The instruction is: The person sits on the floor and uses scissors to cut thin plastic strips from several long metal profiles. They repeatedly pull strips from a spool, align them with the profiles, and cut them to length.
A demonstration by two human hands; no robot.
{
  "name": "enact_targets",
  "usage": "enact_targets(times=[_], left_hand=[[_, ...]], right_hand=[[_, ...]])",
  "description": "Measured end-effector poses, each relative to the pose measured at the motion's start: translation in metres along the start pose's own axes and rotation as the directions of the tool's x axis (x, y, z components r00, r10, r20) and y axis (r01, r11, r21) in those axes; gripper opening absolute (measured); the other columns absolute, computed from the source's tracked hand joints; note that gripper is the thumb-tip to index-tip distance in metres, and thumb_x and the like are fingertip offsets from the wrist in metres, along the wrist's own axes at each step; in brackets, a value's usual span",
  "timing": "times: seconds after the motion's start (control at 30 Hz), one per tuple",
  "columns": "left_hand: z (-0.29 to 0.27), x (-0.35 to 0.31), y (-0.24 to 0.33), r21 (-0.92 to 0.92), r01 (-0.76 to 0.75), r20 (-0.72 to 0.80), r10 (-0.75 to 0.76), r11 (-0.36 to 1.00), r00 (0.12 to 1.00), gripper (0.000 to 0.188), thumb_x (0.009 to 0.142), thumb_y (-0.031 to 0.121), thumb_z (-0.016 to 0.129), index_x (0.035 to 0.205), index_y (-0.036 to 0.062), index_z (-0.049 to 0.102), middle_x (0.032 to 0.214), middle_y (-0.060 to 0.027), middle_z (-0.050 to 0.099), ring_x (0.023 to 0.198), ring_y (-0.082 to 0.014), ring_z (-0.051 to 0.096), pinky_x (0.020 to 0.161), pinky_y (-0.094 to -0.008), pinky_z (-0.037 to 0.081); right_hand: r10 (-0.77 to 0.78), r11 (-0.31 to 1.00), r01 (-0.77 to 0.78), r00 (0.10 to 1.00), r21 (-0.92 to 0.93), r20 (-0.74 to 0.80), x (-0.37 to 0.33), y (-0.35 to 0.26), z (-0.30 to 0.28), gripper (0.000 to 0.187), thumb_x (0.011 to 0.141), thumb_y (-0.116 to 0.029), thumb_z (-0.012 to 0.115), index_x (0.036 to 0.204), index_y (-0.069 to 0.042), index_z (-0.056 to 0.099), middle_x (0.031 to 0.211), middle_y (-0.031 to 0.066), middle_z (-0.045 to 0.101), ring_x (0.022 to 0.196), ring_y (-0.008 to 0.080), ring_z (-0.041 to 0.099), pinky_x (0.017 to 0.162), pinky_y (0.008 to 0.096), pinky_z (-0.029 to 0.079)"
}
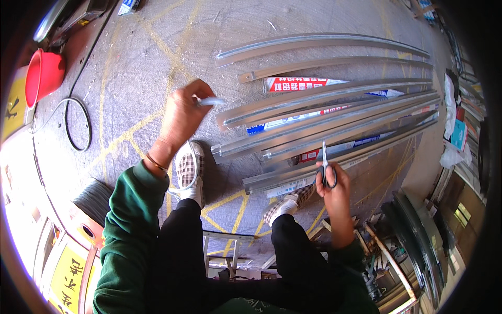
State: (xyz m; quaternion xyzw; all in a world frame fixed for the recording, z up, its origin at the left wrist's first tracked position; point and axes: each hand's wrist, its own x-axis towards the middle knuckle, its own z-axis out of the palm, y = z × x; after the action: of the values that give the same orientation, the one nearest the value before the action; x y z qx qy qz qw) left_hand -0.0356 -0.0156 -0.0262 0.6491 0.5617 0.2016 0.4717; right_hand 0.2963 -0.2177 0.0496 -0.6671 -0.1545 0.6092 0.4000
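My left hand (182, 112) is closed on the end of a pale, flexible strip (210, 101), above the left ends of the metal profiles. A thin pale length hangs below that wrist and curves over my left shoe; it looks like the same strip. In my right hand (336, 188) is a pair of scissors (328, 163) with black handles, blades pointing up and away from me. The scissors are over the nearest metal profiles (314, 128), several long pieces lying side by side on the floor. Whether the blades are fully together is hard to tell.
Printed red, white and blue wrapping (293, 83) lies under the profiles. My checkered shoes (189, 166) stand at their near side. At left are a red bucket (46, 77), a looped black cable (78, 125) and a grey coil (93, 203). A cluttered rack (392, 261) stands at near right.
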Motion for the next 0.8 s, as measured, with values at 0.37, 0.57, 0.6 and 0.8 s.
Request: enact_targets(times=[0.37,0.57,0.6,0.8], left_hand=[[0.051,0.018,0.03,0.254,-0.235,0.075,0.223,0.938,0.972,0.015,0.078,0.006,0.077,0.092,0.0072,0.071,0.09,-0.0097,0.071,0.082,-0.0265,0.072,0.072,-0.0355,0.058],[0.077,0.011,0.042,0.417,-0.36,0.153,0.327,0.834,0.933,0.025,0.08,0.017,0.08,0.102,0.0076,0.071,0.107,-0.01,0.07,0.092,-0.0294,0.072,0.079,-0.0382,0.059],[0.086,0.009,0.043,0.47,-0.38,0.222,0.31,0.797,0.924,0.03,0.081,0.021,0.08,0.106,0.0071,0.07,0.112,-0.0091,0.069,0.094,-0.0299,0.071,0.079,-0.0384,0.059],[0.128,0.019,0.049,0.686,-0.366,0.338,0.171,0.628,0.926,0.044,0.083,0.024,0.078,0.118,0.0036,0.061,0.114,-0.015,0.067,0.092,-0.0334,0.07,0.077,-0.0405,0.058]], right_hand=[[-0.019,0.933,0.073,0.988,0.353,-0.153,-0.058,0.064,-0.021,0.035,0.101,-0.029,0.061,0.118,0.002,0.063,0.08,0.0054,0.064,0.06,0.0108,0.054,0.051,0.0233,0.038],[0.054,0.924,-0.003,0.991,0.382,-0.122,-0.059,0.073,-0.035,0.038,0.102,-0.034,0.059,0.119,0.001,0.06,0.084,0.0044,0.062,0.064,0.0092,0.053,0.054,0.023,0.038],[0.056,0.931,-0.012,0.992,0.366,-0.11,-0.06,0.075,-0.037,0.04,0.102,-0.036,0.058,0.119,0.0,0.059,0.085,0.0042,0.061,0.065,0.0086,0.053,0.055,0.0227,0.038],[0.064,0.875,-0.009,0.993,0.484,-0.097,-0.065,0.079,-0.045,0.036,0.099,-0.032,0.064,0.121,-0.003,0.06,0.114,0.0033,0.065,0.082,0.0092,0.062,0.06,0.0224,0.044]])
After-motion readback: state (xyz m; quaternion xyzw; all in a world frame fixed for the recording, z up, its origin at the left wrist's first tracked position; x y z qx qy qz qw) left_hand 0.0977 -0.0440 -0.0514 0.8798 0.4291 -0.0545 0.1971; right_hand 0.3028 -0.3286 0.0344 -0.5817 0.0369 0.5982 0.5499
